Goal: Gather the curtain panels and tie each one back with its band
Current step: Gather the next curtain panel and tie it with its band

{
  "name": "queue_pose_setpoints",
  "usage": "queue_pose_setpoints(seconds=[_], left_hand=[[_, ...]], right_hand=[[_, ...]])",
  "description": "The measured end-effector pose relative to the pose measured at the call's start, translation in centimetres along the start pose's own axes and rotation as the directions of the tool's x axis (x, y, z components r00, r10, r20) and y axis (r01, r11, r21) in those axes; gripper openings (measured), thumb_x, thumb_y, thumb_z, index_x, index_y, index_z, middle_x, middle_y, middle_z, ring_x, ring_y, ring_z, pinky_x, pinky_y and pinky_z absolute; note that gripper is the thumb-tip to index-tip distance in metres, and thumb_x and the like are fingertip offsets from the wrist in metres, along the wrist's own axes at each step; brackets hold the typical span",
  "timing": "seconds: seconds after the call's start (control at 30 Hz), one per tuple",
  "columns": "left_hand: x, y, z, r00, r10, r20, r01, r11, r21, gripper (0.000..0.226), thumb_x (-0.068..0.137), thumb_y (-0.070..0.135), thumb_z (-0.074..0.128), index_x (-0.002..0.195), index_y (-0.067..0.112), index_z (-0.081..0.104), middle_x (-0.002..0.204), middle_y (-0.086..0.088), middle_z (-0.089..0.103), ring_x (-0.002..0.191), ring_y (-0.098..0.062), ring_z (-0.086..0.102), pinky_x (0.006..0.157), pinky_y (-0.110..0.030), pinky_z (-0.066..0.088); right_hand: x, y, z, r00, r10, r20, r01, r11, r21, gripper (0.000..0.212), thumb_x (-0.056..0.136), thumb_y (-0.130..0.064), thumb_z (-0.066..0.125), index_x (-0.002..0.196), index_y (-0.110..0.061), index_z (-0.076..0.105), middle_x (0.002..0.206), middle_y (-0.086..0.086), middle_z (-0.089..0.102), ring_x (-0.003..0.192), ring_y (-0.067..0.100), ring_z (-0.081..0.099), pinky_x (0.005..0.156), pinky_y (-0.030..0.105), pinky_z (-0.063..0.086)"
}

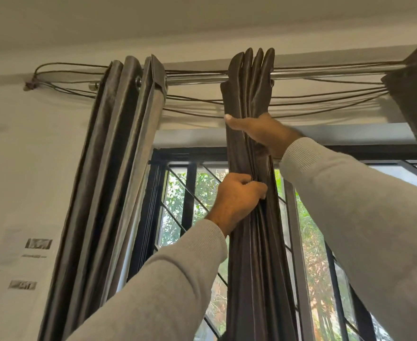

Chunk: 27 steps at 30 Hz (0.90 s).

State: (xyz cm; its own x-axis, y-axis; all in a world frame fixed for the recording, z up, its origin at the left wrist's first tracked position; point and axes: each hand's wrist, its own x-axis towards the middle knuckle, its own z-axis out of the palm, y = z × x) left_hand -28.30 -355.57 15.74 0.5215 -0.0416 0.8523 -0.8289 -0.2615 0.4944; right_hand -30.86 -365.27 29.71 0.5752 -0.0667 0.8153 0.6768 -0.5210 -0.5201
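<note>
A dark brown curtain panel point(249, 82) hangs bunched in narrow folds from the metal rod point(195, 80), in the middle of the window. My right hand point(264, 134) wraps round the bunch high up, thumb across its front. Below it, my left hand point(237, 200) pinches the folds of the same panel, fingers curled into the cloth. A second gathered panel point(109, 168), shiny grey-brown, hangs at the left end of the rod. The edge of a third panel point(416, 77) shows at the upper right. No tie band is visible.
Thin brown cords point(325, 99) sag along the rod from a knot on the wall point(30, 83). Behind the curtains is a black-framed window with diagonal bars point(190, 193) and green trees outside. Papers with dark pictures point(37, 243) hang on the left wall.
</note>
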Motion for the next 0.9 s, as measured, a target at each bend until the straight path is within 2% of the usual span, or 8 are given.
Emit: queue_pose_setpoints(seconds=[0.07, 0.17, 0.23, 0.4, 0.5, 0.63, 0.73, 0.9], left_hand=[[0.0, 0.4, -0.2, 1.0, 0.011, 0.01, -0.011, 1.0, -0.006, 0.017, 0.078, 0.018, 0.073, 0.062, 0.016, 0.067, 0.081, -0.022, 0.07, 0.08, -0.038, 0.073, 0.085, -0.055, 0.065], [0.4, 0.5, -0.8, 0.998, 0.056, 0.028, -0.056, 0.998, 0.004, 0.016, 0.066, 0.027, 0.066, 0.057, 0.015, 0.07, 0.073, -0.017, 0.069, 0.075, -0.033, 0.069, 0.079, -0.047, 0.062], [1.0, 0.5, -1.1, 0.995, 0.065, 0.073, -0.065, 0.998, -0.004, 0.022, 0.067, 0.027, 0.066, 0.062, 0.005, 0.068, 0.068, -0.012, 0.061, 0.068, -0.025, 0.06, 0.071, -0.041, 0.054], [1.8, 1.9, 0.2, 0.982, 0.094, 0.162, -0.107, 0.992, 0.072, 0.023, 0.075, 0.022, 0.071, 0.064, 0.001, 0.07, 0.06, -0.01, 0.06, 0.056, -0.021, 0.054, 0.068, -0.036, 0.05], [1.5, 1.8, 1.6, 0.986, 0.083, 0.142, -0.102, 0.985, 0.136, 0.015, 0.08, 0.021, 0.075, 0.075, 0.007, 0.073, 0.077, -0.013, 0.074, 0.074, -0.027, 0.073, 0.077, -0.045, 0.065], [-0.5, -0.5, 1.7, 1.0, 0.014, 0.0, -0.014, 0.996, 0.087, 0.029, 0.079, 0.026, 0.077, 0.105, 0.019, 0.065, 0.099, -0.006, 0.074, 0.09, -0.024, 0.074, 0.08, -0.046, 0.066], [-2.0, -2.4, 1.3, 0.994, -0.083, -0.074, 0.086, 0.996, 0.04, 0.048, 0.07, 0.039, 0.069, 0.111, 0.026, 0.048, 0.106, -0.008, 0.071, 0.094, -0.029, 0.074, 0.082, -0.052, 0.065], [-4.7, -4.2, 1.4, 0.995, -0.094, -0.026, 0.096, 0.987, 0.129, 0.068, 0.066, 0.079, 0.064, 0.097, 0.019, 0.072, 0.087, -0.008, 0.075, 0.079, -0.033, 0.076, 0.072, -0.055, 0.066]], right_hand=[[0.6, -1.2, 0.3, 1.0, -0.01, 0.028, 0.014, 0.99, -0.144, 0.113, 0.076, -0.064, 0.085, 0.161, -0.012, 0.03, 0.157, 0.017, 0.046, 0.134, 0.037, 0.053, 0.105, 0.054, 0.053], [1.0, -2.3, 0.9, 0.987, -0.159, 0.008, 0.143, 0.868, -0.476, 0.051, 0.091, -0.025, 0.071, 0.136, -0.004, 0.057, 0.134, 0.016, 0.063, 0.115, 0.035, 0.064, 0.087, 0.041, 0.058], [1.2, -1.8, 0.4, 0.971, -0.238, 0.005, 0.202, 0.813, -0.545, 0.035, 0.091, -0.017, 0.063, 0.125, -0.008, 0.062, 0.122, 0.014, 0.066, 0.108, 0.034, 0.065, 0.079, 0.038, 0.053], [0.9, -0.3, -2.2, 0.976, -0.214, 0.033, 0.205, 0.864, -0.46, 0.024, 0.089, -0.016, 0.067, 0.112, -0.015, 0.071, 0.104, 0.012, 0.074, 0.092, 0.031, 0.072, 0.082, 0.043, 0.064], [-0.5, 0.2, -1.5, 0.976, -0.213, 0.048, 0.211, 0.862, -0.461, 0.024, 0.084, -0.009, 0.068, 0.109, -0.01, 0.07, 0.1, 0.015, 0.072, 0.088, 0.031, 0.071, 0.063, 0.029, 0.055], [-2.4, 1.5, -0.8, 0.988, -0.123, 0.097, 0.155, 0.86, -0.485, 0.028, 0.08, -0.007, 0.079, 0.105, -0.007, 0.065, 0.096, 0.014, 0.07, 0.077, 0.027, 0.07, 0.054, 0.027, 0.052], [-3.8, 2.5, -0.3, 0.983, -0.063, 0.171, 0.127, 0.911, -0.392, 0.02, 0.089, 0.002, 0.073, 0.103, -0.003, 0.059, 0.093, 0.018, 0.07, 0.064, 0.027, 0.072, 0.045, 0.027, 0.055], [-5.1, 2.7, 0.1, 0.978, -0.072, 0.198, 0.135, 0.935, -0.327, 0.016, 0.094, 0.004, 0.069, 0.095, -0.006, 0.056, 0.094, 0.018, 0.07, 0.053, 0.019, 0.073, 0.043, 0.023, 0.055]])
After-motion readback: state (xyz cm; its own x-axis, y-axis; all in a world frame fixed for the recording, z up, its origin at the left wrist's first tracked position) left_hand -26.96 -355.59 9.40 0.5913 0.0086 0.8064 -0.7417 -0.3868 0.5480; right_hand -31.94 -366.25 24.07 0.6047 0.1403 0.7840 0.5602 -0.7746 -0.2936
